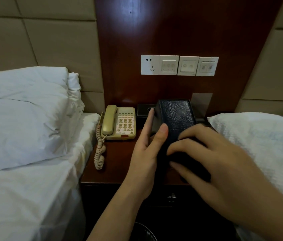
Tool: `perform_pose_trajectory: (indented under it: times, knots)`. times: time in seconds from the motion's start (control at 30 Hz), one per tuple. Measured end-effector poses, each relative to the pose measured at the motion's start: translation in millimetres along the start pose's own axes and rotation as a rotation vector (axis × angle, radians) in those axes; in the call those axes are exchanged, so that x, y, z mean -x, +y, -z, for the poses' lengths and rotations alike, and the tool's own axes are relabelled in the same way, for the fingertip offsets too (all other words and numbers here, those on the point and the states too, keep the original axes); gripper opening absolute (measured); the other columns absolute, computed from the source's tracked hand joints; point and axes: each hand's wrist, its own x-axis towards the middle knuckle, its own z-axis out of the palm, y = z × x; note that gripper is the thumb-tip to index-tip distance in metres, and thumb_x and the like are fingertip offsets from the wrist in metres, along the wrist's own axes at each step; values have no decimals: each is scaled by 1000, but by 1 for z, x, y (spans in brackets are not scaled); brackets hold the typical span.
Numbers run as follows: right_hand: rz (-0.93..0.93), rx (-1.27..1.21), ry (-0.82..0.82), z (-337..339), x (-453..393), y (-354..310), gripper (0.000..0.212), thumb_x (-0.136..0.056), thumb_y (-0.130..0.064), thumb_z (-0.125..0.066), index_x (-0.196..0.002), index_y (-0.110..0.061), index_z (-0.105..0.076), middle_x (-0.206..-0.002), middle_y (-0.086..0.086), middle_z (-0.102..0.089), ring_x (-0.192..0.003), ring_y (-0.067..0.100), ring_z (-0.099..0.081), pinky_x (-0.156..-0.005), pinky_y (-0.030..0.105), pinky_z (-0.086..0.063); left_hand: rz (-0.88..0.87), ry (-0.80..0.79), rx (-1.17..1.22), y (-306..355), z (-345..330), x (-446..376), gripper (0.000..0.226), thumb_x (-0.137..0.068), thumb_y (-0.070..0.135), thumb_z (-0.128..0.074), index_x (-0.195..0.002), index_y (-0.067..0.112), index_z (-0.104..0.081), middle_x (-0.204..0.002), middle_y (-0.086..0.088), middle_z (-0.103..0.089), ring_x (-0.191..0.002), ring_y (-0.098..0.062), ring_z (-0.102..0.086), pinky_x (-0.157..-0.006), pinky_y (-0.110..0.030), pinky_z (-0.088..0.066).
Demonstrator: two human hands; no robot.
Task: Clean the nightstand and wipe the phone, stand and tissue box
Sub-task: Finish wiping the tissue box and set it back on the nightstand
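Note:
A dark blue leather tissue box [177,115] is lifted and tilted over the wooden nightstand [116,153]. My left hand [146,153] holds its left side, thumb on the face and index finger stretched along the edge. My right hand [215,159] has its fingers curled on a dark cloth [198,174] pressed against the box's near end. The beige corded phone [119,122] sits at the back left of the nightstand, handset on its cradle. A clear stand [202,101] rises behind the box, partly hidden.
A small dark box [143,110] stands behind the phone. White switch and socket plates [179,65] are on the wood panel. Beds with white linen flank the nightstand, the left pillow [24,110] close by. A drawer handle [172,197] is below, and a dark bin [146,232] on the floor.

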Motion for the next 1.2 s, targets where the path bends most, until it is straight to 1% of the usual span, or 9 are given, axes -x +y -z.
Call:
perform_pose_trajectory:
  times: [0.13, 0.33, 0.57, 0.67, 0.77, 0.9, 1.0, 1.1, 1.2]
  knots:
    - [62, -10, -34, -6, -2, -2, 20, -93, -38, -59, -112, -33, -62, -113, -11, -51, -96, 7, -53, -68, 23, -53, -9, -14, 28, 3, 2, 2, 76, -85, 37, -66, -156, 39, -38, -140, 1, -66, -126, -18, -65, -108, -36, -51]
    - [-38, -15, 65, 6, 12, 24, 21, -88, -36, -63, -109, -32, -65, -112, -10, -54, -98, 13, -57, -70, 34, -55, -21, 39, -2, -1, 0, -6, 90, -73, 51, -77, -154, 44, -39, -146, 6, -60, -131, -16, -61, -111, -42, -49]
    - [2, -78, -2, -6, -3, 10, 23, -91, -41, -58, -113, -36, -60, -114, -14, -50, -100, 4, -51, -77, 24, -51, -19, 6, 42, 1, 2, -4, 77, -81, 40, -67, -154, 40, -42, -142, 4, -65, -123, -14, -67, -92, -26, -58]
    - [-24, -85, 11, 0, 1, 21, 17, -94, -41, -59, -111, -38, -59, -114, -18, -50, -99, 2, -53, -75, 23, -51, -24, 20, 24, 1, 4, -4, 82, -76, 43, -69, -153, 42, -42, -142, 6, -64, -123, -13, -67, -95, -28, -58]
    - [-97, -99, 48, 8, 5, 31, 19, -91, -42, -58, -109, -38, -62, -112, -19, -51, -100, 4, -56, -78, 21, -50, -26, 31, -7, -2, 1, -4, 81, -79, 46, -73, -153, 44, -42, -142, 7, -64, -126, -15, -65, -107, -40, -53]
    - [-226, -267, 166, 0, 8, 28, 13, -93, -45, -59, -105, -42, -60, -109, -22, -54, -104, 0, -57, -83, 11, -44, -19, 31, 18, -6, 4, -3, 85, -72, 45, -86, -147, 51, -47, -142, 5, -64, -126, -20, -65, -110, -50, -49]
    - [-379, -443, 293, -12, 3, 26, 14, -91, -45, -59, -104, -41, -61, -104, -20, -60, -101, -3, -59, -81, 12, -46, -34, -5, -22, -10, 12, -4, 92, -69, 37, -86, -147, 56, -43, -147, 1, -60, -132, -25, -61, -113, -54, -44]
    - [-507, -583, 345, -18, -10, 29, 13, -91, -40, -61, -104, -37, -63, -100, -13, -65, -95, 0, -63, -73, 12, -49, -68, -62, -153, -12, 23, -6, 112, -64, 51, -92, -153, 60, -26, -158, 7, -46, -143, -20, -49, -118, -52, -39]
    - [-572, -809, 314, -18, -24, 33, 9, -94, -32, -60, -102, -35, -64, -90, -22, -69, -87, -4, -65, -66, 8, -48, -91, -21, -261, -9, 21, -12, 117, -63, 62, -88, -157, 55, -18, -157, 13, -46, -141, -10, -50, -116, -42, -43]
